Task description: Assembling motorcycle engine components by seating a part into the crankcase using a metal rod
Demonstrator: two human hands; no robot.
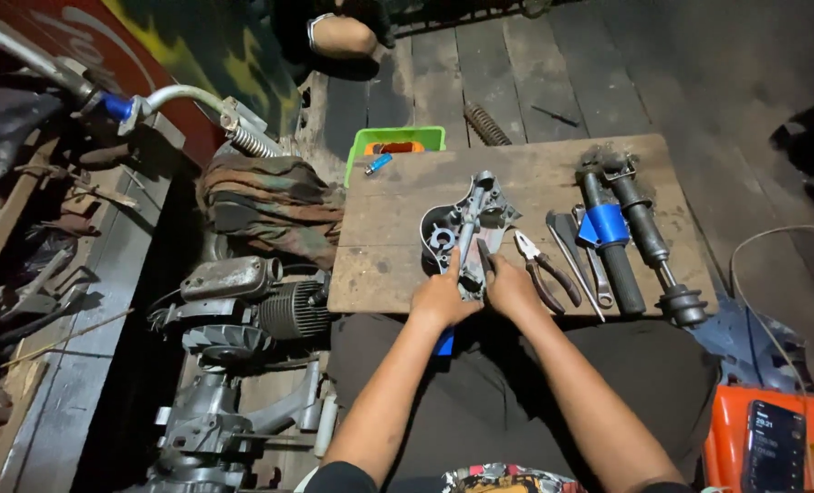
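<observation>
Head view, looking down over a lap. A wooden board serves as the bench (pixel 535 173), resting across the knees above a plank floor (pixel 516 64).

Hands: left hand (pixel 441 297) and right hand (pixel 509 288) both at the near edge of the bench, each closed on the lower end of a grey metal engine casing (pixel 466 224). Left fingers wrap its left side, thumb pointing up along it; right fingers grip its right side. Casing lies flat on the bench, long axis running away from the person, round bearing hole showing on its left half.

On the bench, right of the casing: pliers (pixel 544 269) with dark handles, just beside the right hand; then a spanner (pixel 591 256) and another flat tool, side by side. Further right, two dark shock absorbers (pixel 630 233) lying parallel, one wrapped in a blue band. A small blue cylinder (pixel 378 164) sits at the bench's far left corner.

Containers: a green plastic tray (pixel 398 139) behind the far left corner of the bench, something orange inside; contents otherwise hidden by the bench edge. An orange bin (pixel 731 429) at lower right, a dark phone (pixel 772 447) lying in it with lit screen.

Floor: coil spring (pixel 486 123) beyond the bench. Left of the bench, a camouflage cloth (pixel 270 205), and a finned engine (pixel 242 306) below it
</observation>
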